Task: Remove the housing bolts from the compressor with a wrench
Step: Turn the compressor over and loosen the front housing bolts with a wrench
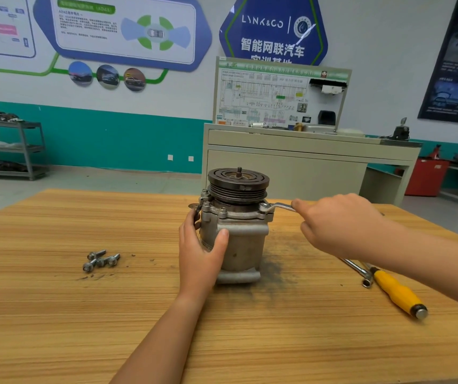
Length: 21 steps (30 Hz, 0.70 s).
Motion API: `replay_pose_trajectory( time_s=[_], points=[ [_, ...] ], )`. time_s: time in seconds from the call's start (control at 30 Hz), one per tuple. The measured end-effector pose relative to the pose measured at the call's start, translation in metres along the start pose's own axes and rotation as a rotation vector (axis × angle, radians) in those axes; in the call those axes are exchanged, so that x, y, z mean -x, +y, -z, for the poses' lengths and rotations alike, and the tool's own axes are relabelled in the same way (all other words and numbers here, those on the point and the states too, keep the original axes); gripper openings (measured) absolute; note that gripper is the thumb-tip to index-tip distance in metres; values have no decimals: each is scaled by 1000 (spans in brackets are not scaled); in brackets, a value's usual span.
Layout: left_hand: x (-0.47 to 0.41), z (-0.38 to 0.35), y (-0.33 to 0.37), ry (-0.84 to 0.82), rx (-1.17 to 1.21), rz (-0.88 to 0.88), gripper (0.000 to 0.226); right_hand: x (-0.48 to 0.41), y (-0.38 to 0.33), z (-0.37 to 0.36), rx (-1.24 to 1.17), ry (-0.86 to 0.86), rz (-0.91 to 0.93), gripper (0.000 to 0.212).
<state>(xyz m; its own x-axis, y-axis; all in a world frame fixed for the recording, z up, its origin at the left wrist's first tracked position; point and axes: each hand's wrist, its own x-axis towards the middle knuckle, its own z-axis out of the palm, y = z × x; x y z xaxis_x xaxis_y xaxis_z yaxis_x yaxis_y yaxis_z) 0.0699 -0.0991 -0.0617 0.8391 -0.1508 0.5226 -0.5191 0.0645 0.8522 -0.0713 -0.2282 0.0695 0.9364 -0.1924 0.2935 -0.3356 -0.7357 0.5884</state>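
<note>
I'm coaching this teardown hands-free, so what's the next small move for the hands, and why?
Probably swing the wrench handle with the right hand to loosen the bolt under it: its head sits on a flange bolt at the right corner of the compressor, the left hand grips the body, and loose bolts lie on the table.

An automotive training workshop is shown. Car-technology display panels (pixel 122 31) are fixed to the wall (pixel 388 51), a wiring-diagram teaching board (pixel 266 98) is mounted on a cabinet (pixel 286 173), parts are kept on a metal shelf rack (pixel 25 148), and a compressor (pixel 243 239) and a yellow-handled tool (pixel 396 292) are set on a wooden workbench (pixel 56 314).
</note>
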Motion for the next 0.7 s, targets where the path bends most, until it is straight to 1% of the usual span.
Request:
replay_pose_trajectory(
  time_s=[0.13,0.2,0.27,0.37,0.43,0.6,0.7],
  points=[
    [0,0,1,-1,-2,5,75,-14,8,-12,35,16,-18,33],
    [0,-1,0,-5,-4,2,72,-22,11,-17,43,34,-19,34],
    [-1,-1,-1,-9,-10,0,71,-31,12,-23,13,68,-25,31],
    [-1,0,-1,-14,-16,3,77,-44,7,-33,-31,140,-33,25],
    [-1,0,-1,-17,-14,3,77,-52,3,-39,-46,167,-50,24],
    [-3,1,-4,-14,-24,-14,67,-66,-7,-45,-96,190,-67,28],
    [-4,1,-5,-13,-34,-16,67,-68,-12,-44,-90,143,-87,26]
  ],
)
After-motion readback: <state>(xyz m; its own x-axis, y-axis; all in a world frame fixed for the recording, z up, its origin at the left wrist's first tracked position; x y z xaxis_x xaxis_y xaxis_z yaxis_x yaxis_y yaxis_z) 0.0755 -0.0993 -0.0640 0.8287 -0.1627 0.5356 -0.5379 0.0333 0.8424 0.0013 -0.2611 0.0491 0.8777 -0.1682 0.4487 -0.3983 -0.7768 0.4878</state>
